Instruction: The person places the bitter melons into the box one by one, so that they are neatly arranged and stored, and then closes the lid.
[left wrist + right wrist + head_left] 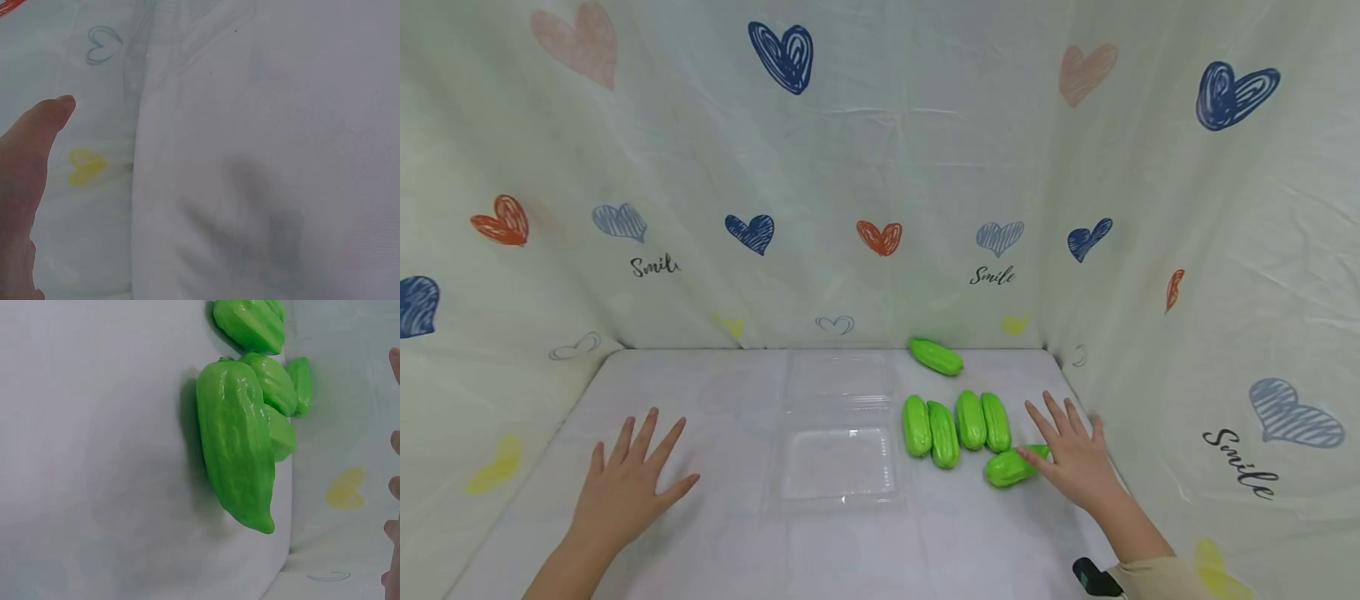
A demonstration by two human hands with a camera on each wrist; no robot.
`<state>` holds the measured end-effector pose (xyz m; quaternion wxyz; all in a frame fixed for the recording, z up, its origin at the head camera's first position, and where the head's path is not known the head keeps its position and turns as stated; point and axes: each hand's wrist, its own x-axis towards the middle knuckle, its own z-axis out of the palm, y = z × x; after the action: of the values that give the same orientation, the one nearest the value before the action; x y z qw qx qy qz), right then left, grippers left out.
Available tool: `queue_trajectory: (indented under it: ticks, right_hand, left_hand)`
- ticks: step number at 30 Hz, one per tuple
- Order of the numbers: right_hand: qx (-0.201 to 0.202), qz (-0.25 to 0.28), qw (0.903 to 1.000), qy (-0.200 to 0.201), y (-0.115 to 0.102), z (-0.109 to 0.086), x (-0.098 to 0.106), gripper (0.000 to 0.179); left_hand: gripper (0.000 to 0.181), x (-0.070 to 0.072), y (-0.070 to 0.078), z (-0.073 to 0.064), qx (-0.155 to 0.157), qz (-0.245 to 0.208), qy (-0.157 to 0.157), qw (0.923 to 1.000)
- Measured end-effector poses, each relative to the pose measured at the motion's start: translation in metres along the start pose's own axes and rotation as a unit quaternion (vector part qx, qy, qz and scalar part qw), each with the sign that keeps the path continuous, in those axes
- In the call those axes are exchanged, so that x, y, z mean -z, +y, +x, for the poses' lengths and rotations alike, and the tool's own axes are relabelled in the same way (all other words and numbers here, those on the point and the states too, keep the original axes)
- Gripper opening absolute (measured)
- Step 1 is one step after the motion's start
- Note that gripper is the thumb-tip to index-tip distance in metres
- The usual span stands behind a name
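My left hand (pixel 625 492) hovers, fingers spread, over the left part of the white table, holding nothing. In the left wrist view, only part of that hand (pixel 28 169) shows at the edge. With fingers spread, my right hand (pixel 1075 467) is over the right side, partly covering the pointed end of a glossy green pepper (pixel 1009 469). The right wrist view shows this pepper (pixel 234 440) whole, lying on its side, with fingertips (pixel 394 487) apart from it at the right edge. Two pairs of similar peppers (pixel 943 435) (pixel 971 421) lie just beyond.
A clear plastic clamshell box (pixel 838 502) lies unfolded at the table's middle, its lid half towards the back. One more green pepper (pixel 936 357) rests near the back edge. White curtains (pixel 880 150) printed with hearts surround the table (pixel 715 542) behind and at the sides.
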<state>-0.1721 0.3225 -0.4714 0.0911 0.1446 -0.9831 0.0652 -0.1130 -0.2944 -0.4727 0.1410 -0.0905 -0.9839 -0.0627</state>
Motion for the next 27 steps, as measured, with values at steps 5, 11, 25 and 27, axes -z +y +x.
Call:
queue_trajectory:
  ticks: [5, 11, 25, 27]
  right_hand:
    - [0.0, 0.02, 0.9998, 0.005, 0.0, 0.0, -0.004, 0.079]
    - [0.004, 0.071, 0.9974, 0.014, -0.002, 0.002, -0.006, 0.077]
    - [0.004, 0.217, 0.9761, 0.015, -0.014, 0.006, -0.015, 0.069]
    - [-0.001, 0.235, 0.972, 0.011, -0.017, 0.007, -0.016, 0.069]
  left_hand:
    - [0.091, -0.002, -0.001, -0.004, 0.001, -0.008, 0.001, 1.0]
    - [0.091, -0.004, 0.003, 0.0, -0.007, -0.027, 0.014, 0.9995]
    - [0.089, -0.015, 0.025, 0.006, 0.017, -0.172, -0.03, 0.9844]
    - [0.089, -0.018, 0.027, 0.005, 0.021, -0.194, -0.037, 0.9801]
